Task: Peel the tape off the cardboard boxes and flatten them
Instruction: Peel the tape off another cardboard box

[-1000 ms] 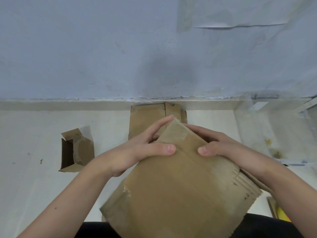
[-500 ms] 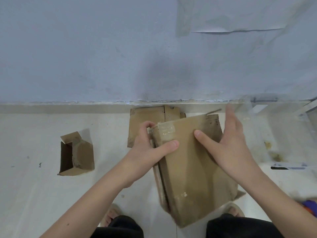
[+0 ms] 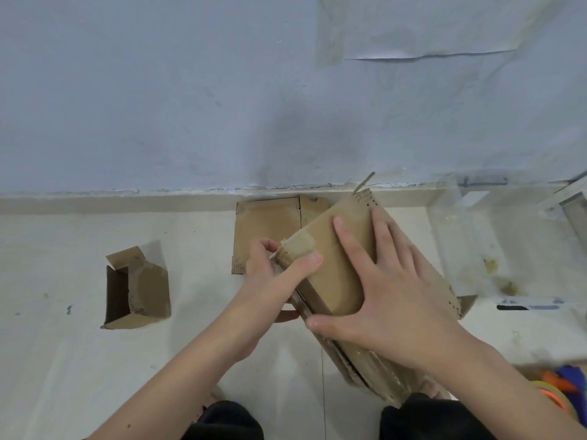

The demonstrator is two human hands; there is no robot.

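Pale floor against grey wall. Three cardboard items: folded box held mid-frame, flat piece behind it by the wall, open box well apart left. Left hand pinching taped corner, thumb on top. Right hand spread flat, pressing box face.

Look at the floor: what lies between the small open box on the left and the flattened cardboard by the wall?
Nothing: the head view shows bare pale floor between the small open box and the flattened cardboard.

Orange item cropped (right edge); blurred.
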